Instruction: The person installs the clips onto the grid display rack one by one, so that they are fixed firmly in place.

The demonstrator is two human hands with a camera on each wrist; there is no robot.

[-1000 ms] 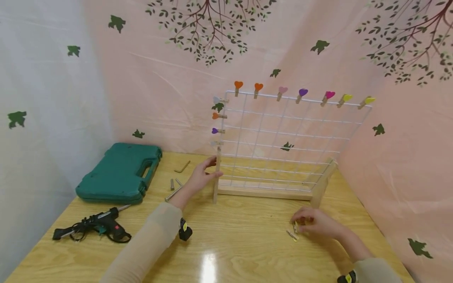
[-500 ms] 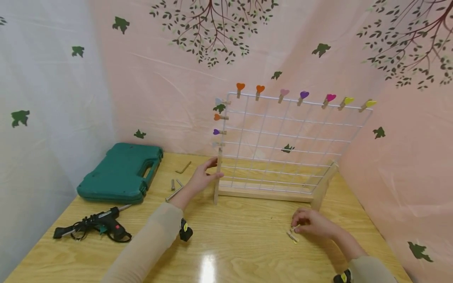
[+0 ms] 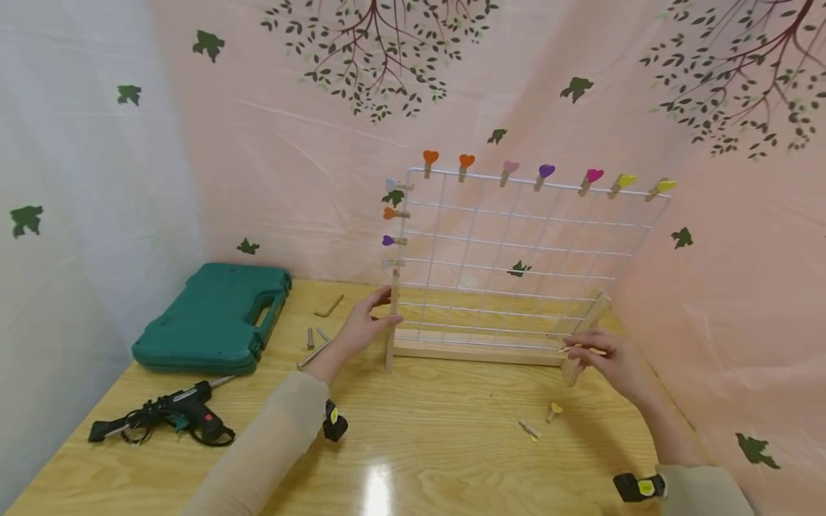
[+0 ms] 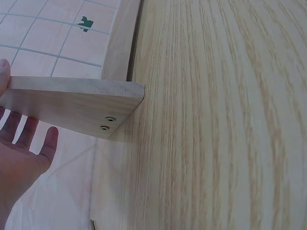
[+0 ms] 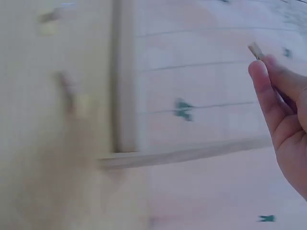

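Note:
A wooden stand (image 3: 477, 352) holds a white wire grid (image 3: 485, 175), with heart-topped clothespins along its top and left edges. My left hand (image 3: 363, 326) grips the stand's left upright (image 4: 62, 103), thumb on the near side and fingers behind. Two screw heads show low on that upright in the left wrist view. Near the right upright, my right hand (image 3: 606, 358) pinches a small clothespin (image 5: 256, 51) between thumb and fingertips, its wooden end poking out. Two loose clothespins lie on the table below that hand, one with a yellow heart (image 3: 554, 411), the other (image 3: 530, 430) closer to me.
A green tool case (image 3: 213, 315) lies at the back left, with a black glue gun (image 3: 187, 412) in front of it. Between case and stand are a hex key (image 3: 330, 306) and several bolts (image 3: 310, 338). A patterned curtain (image 3: 310, 186) hangs behind the table.
My right hand has picked up a clothespin and risen from the tabletop to beside the stand's right upright. The left hand has kept its grip on the stand.

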